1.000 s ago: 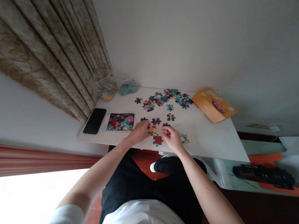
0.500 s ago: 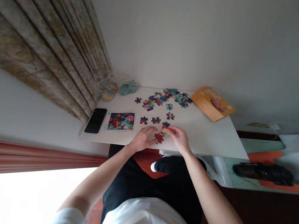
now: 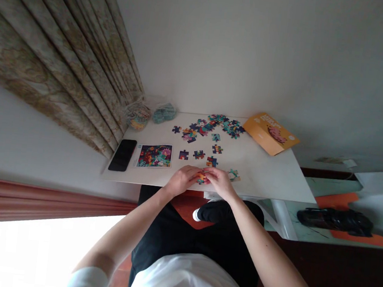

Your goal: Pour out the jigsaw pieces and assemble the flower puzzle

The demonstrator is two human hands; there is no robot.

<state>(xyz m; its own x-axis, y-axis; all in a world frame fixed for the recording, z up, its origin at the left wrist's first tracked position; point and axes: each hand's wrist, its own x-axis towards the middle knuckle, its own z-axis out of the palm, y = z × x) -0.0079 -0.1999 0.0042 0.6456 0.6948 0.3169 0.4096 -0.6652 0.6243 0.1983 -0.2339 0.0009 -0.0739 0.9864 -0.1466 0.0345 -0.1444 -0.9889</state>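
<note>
Pinching a small bunch of jigsaw pieces [image 3: 201, 177] together, left hand [image 3: 182, 180] and right hand [image 3: 216, 181] are clamped on them at the near edge of the counter [image 3: 269, 183], with loose pieces [image 3: 212, 161] just above, mid-frame.

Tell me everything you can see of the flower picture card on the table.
A small rectangular printed card lies flat on the white table near its near edge, with a pale border around a dark picture of red, pink, yellow and teal flowers. It looks like thin card. A black phone lies just to its left; the left hand is near but not touching.
</note>
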